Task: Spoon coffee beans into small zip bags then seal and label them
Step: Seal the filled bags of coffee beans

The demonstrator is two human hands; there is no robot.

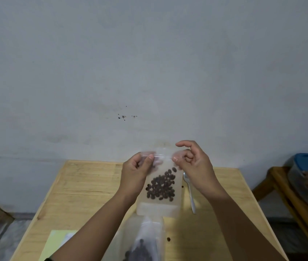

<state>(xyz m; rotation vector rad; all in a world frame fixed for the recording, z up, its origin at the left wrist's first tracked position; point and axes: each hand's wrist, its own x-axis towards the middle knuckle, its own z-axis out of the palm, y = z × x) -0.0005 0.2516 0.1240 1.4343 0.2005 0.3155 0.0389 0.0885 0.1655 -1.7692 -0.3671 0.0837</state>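
1. The left hand [137, 169] and the right hand [191, 162] each pinch one top corner of the small zip bag [159, 185], held up between them above the desk [85, 185].
2. The beans [160, 187] hang low in the bag, so the zip strip is free, probably for sealing.
3. The spoon [189, 191] lies under the right hand, put aside.
4. A bigger bag of beans [142, 242] lies below the hands, between the forearms.

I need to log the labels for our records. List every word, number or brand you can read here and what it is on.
None can be read.
Small zip bag of coffee beans, pinched by the left hand and right hand: no print shows.
Yellow paper: marks too blurred.
Blue-lidded container: no lettering shows.
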